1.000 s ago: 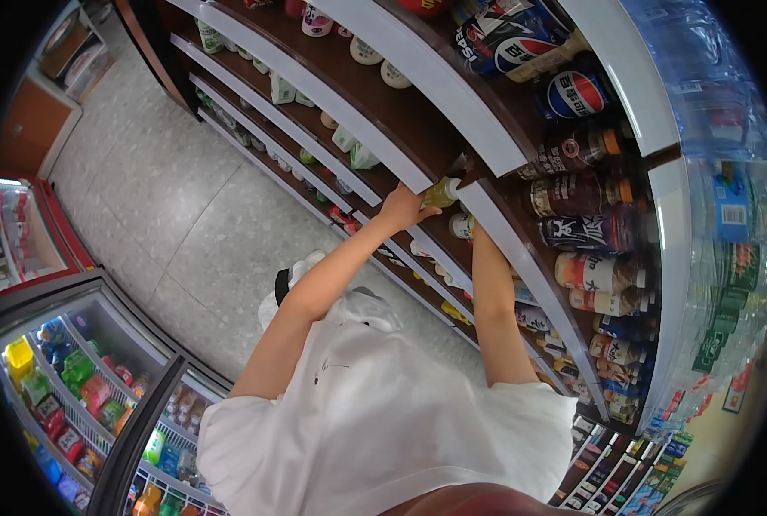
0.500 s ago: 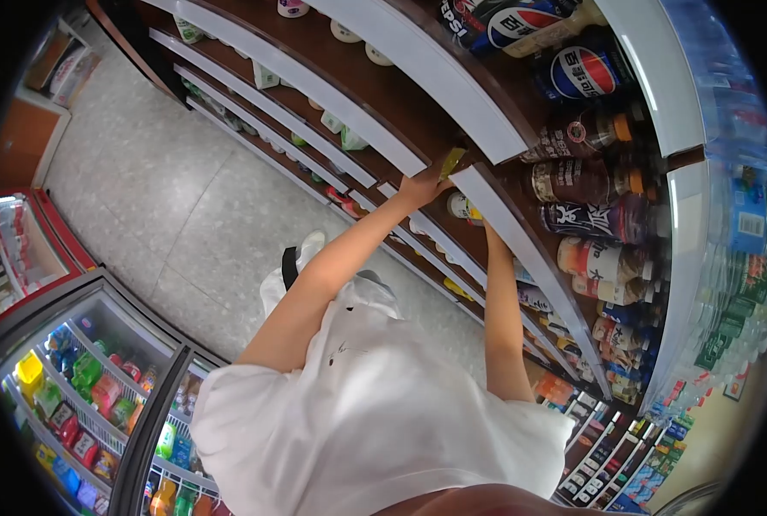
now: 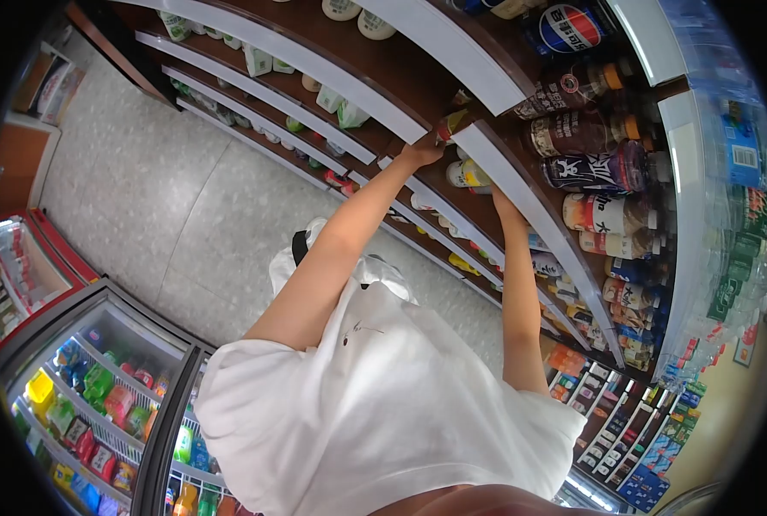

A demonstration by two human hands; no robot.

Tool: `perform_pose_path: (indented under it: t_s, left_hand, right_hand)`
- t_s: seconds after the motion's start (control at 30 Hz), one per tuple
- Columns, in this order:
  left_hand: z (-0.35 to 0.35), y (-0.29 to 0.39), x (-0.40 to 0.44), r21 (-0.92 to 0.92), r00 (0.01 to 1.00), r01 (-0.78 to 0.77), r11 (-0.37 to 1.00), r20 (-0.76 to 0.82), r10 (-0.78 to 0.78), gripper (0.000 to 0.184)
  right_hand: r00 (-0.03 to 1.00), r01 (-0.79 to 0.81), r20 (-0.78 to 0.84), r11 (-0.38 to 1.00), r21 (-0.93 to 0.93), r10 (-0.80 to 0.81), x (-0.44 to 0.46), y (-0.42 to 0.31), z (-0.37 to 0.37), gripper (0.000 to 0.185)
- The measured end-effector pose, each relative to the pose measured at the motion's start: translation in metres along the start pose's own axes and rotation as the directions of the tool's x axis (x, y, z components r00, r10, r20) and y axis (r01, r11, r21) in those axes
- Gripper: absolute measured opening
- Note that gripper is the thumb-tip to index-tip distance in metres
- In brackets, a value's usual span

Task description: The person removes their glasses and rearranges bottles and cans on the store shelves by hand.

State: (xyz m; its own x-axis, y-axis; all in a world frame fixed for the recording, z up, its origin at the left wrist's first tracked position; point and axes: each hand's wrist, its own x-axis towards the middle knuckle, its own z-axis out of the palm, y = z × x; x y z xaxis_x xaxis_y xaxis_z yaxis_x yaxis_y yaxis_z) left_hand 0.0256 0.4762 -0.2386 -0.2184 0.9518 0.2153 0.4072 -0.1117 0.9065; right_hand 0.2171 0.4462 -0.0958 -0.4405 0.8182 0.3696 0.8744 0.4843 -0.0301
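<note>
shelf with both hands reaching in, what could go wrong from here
The yellow-labelled container sits right beside the right hand, so a nudge might tip or shift it.
The right hand is partly hidden behind the white shelf strip; it could catch that strip on the way out.
The yellow-and-red item at the left hand is close to the strips' ends and might knock against them.

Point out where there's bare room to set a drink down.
The brown board has a bare stretch between the white containers and the left hand. The grey floor between shelves and fridge is open too. At right, the bottles are packed close.
</note>
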Motion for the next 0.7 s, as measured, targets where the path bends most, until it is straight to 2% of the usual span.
perform_pose_path:
  t_s: [0.03,0.07,0.13,0.17,0.2,0.23,0.27,0.3,0.33,0.37,0.4,0.43,0.5,0.53,0.57,0.63,0.67,0.7]
  left_hand:
    - [0.010,-0.006,0.003,-0.083,0.999,0.031,0.996,0.029,-0.029,0.041]
    - [0.000,0.005,0.004,-0.089,0.999,0.024,0.996,0.023,-0.022,0.041]
    - [-0.032,0.032,-0.003,-0.071,0.964,0.070,0.995,0.261,-0.049,0.038]
    - [-0.029,0.024,-0.009,-0.073,0.964,0.071,0.995,0.260,-0.050,0.038]
    - [-0.025,0.014,-0.017,-0.103,0.996,-0.063,0.993,0.053,0.068,0.035]
    - [-0.022,0.003,-0.021,-0.100,0.970,-0.200,0.975,-0.157,0.184,0.033]
    - [-0.026,0.002,-0.028,-0.085,0.940,-0.206,0.975,-0.295,0.173,0.022]
    - [-0.031,-0.003,-0.032,-0.076,0.942,-0.206,0.976,-0.286,0.177,0.022]
    - [-0.038,-0.010,-0.038,-0.078,0.989,-0.023,0.997,-0.148,0.011,0.022]
    - [-0.044,-0.017,-0.046,-0.052,0.987,0.163,0.985,-0.006,-0.163,0.024]
    - [-0.054,-0.016,-0.050,-0.054,0.998,0.069,0.996,-0.005,-0.070,0.027]
    - [-0.060,-0.013,-0.052,-0.043,0.998,0.066,0.997,0.008,-0.066,0.027]
    - [-0.068,-0.003,-0.052,-0.117,0.977,0.206,0.972,0.074,-0.198,0.035]
    - [-0.072,0.002,-0.053,0.003,0.996,0.079,0.997,0.049,-0.079,0.043]
    - [-0.072,0.005,-0.053,0.008,0.995,0.075,0.997,0.063,-0.075,0.043]
    - [-0.070,0.012,-0.048,-0.054,0.998,-0.047,0.997,-0.045,0.044,0.048]
    - [-0.067,0.009,-0.044,-0.052,0.998,-0.052,0.997,-0.031,0.051,0.048]
    - [-0.063,0.004,-0.037,-0.043,0.991,-0.126,0.991,-0.050,0.124,0.050]
  right_hand:
    - [0.999,-0.034,-0.002,0.999,0.038,0.034,0.002,-0.003,0.002,0.033]
    - [1.000,-0.029,-0.009,0.999,0.032,0.029,0.006,-0.010,-0.002,0.033]
    - [0.990,-0.051,0.143,0.976,0.210,0.021,0.013,-0.035,-0.022,0.041]
    - [0.989,-0.050,0.145,0.977,0.207,0.020,0.015,-0.045,-0.026,0.041]
    - [0.990,-0.007,0.137,0.980,0.200,-0.021,0.017,-0.054,-0.029,0.042]
    - [0.990,0.036,0.126,0.980,0.197,-0.061,0.018,-0.061,-0.028,0.042]
    - [0.991,0.030,0.123,0.979,0.204,-0.056,0.021,-0.065,-0.022,0.042]
    - [0.991,0.124,0.023,0.969,0.212,-0.132,0.025,-0.069,-0.015,0.042]
    - [0.977,0.213,-0.078,0.954,0.211,-0.201,0.030,-0.073,-0.007,0.042]
    - [0.981,0.195,-0.024,0.960,0.201,-0.195,0.037,-0.078,-0.004,0.039]
    - [0.970,0.239,0.048,0.971,-0.023,-0.238,0.045,-0.078,0.008,0.037]
    - [0.956,0.287,0.128,0.926,-0.244,-0.263,0.049,-0.077,0.017,0.035]
    - [0.963,0.262,0.119,0.940,-0.219,-0.241,0.049,-0.074,0.023,0.035]
    - [0.966,0.251,0.114,0.947,-0.199,-0.232,0.053,-0.071,0.025,0.035]
    - [0.969,0.238,0.111,0.955,-0.179,-0.221,0.050,-0.068,0.026,0.035]
    - [0.975,0.212,0.103,0.967,-0.140,-0.198,0.045,-0.058,0.025,0.035]
    - [0.977,0.198,0.099,0.973,-0.122,-0.187,0.046,-0.052,0.026,0.035]
    - [0.980,0.184,0.094,0.977,-0.106,-0.175,0.048,-0.045,0.026,0.034]
